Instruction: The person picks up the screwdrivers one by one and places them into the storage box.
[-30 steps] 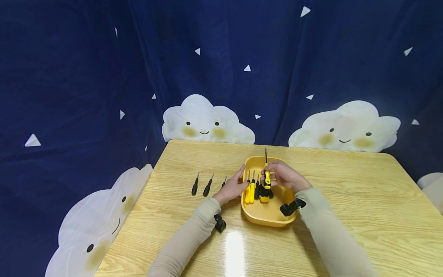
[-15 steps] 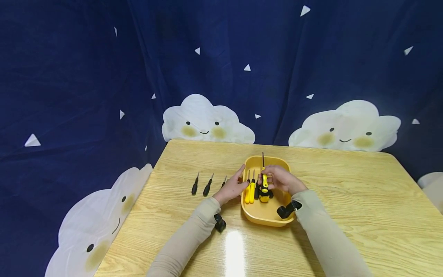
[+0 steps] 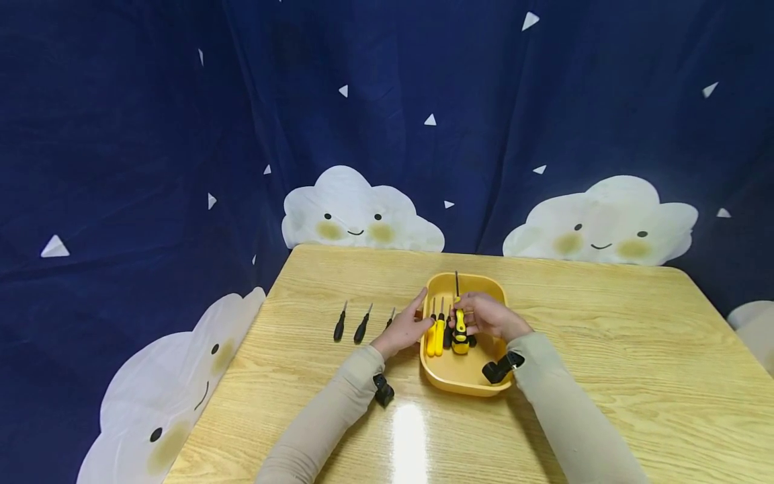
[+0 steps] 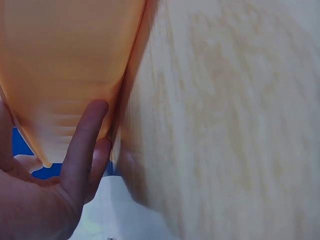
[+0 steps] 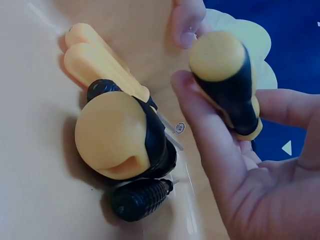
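My right hand (image 3: 491, 316) pinches a yellow-and-black screwdriver (image 3: 461, 324) over the yellow plastic bin (image 3: 462, 387), its shaft pointing away from me. In the right wrist view the rounded butt of that handle (image 5: 217, 57) faces the camera, raised above the tools in the bin. At the bin's left side my left hand (image 3: 399, 333) grips the wall, thumb over the rim and fingers (image 4: 82, 145) against the outside. Inside lie yellow-handled screwdrivers (image 3: 439, 339), a stubby screwdriver with a fat yellow-and-black handle (image 5: 112, 132) and black-handled screwdrivers (image 5: 137, 201).
Left of the bin, black-handled screwdrivers lie in a row on the wooden table (image 3: 574, 316): one at the far left (image 3: 339, 327), another beside it (image 3: 361, 331), and a third (image 3: 390, 318) partly behind my left hand. A blue curtain (image 3: 387, 121) with clouds hangs behind.
My right hand has moved slightly left and lower with the screwdriver, which now overlaps the stubby screwdriver in the head view. My left hand keeps its place on the bin.
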{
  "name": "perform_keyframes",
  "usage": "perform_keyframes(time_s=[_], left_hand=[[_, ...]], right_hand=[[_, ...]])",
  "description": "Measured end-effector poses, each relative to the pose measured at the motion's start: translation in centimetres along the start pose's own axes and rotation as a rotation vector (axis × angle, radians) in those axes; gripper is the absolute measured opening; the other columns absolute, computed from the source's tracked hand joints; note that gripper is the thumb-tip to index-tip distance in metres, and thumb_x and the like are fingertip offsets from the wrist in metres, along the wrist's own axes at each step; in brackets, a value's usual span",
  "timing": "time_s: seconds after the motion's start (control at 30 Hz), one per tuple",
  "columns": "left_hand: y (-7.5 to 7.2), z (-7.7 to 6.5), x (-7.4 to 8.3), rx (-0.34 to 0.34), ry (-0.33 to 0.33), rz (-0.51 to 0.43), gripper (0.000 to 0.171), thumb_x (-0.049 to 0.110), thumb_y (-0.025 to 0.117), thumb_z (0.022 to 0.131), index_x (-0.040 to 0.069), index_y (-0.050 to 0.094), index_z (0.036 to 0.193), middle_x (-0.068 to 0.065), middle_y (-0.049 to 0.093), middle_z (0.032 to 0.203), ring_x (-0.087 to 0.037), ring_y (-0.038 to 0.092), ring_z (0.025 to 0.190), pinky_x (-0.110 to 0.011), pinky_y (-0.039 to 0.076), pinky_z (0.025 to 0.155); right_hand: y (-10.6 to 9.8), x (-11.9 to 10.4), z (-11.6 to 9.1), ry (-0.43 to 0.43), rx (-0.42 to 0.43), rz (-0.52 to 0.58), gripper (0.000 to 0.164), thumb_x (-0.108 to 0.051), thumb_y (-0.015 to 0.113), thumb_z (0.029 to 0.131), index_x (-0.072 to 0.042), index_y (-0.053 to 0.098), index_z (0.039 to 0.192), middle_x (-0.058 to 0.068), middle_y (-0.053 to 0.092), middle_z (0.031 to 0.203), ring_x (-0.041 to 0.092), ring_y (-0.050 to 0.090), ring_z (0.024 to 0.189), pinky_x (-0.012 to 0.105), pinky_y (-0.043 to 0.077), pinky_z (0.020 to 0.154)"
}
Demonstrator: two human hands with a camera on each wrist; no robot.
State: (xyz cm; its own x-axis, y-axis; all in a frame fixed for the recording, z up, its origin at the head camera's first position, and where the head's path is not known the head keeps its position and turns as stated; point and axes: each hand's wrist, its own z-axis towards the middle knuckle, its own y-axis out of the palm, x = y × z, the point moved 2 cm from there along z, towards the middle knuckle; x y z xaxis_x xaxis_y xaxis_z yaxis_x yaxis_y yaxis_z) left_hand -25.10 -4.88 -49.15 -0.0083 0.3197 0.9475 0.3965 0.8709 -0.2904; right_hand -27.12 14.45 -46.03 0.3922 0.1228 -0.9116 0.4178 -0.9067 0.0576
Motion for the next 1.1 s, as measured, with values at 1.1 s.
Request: perform_keyframes(time_s=[1.1], left_hand=[[0.01, 0.00, -0.16, 0.005, -0.008, 0.002, 0.072, 0.021, 0.053, 0.095, 0.034, 0.012, 0.153, -0.013, 0.053, 0.116, -0.022, 0.060, 0.091, -0.034, 0.057, 0.060]], right_hand=[[0.17, 0.63, 0.15, 0.033, 0.224, -0.285, 0.026, -0.020, 0.060, 0.091, 0.001, 0.046, 0.098, 0.008, 0.048, 0.075, 0.015, 0.053, 0.056, 0.028, 0.056, 0.054]])
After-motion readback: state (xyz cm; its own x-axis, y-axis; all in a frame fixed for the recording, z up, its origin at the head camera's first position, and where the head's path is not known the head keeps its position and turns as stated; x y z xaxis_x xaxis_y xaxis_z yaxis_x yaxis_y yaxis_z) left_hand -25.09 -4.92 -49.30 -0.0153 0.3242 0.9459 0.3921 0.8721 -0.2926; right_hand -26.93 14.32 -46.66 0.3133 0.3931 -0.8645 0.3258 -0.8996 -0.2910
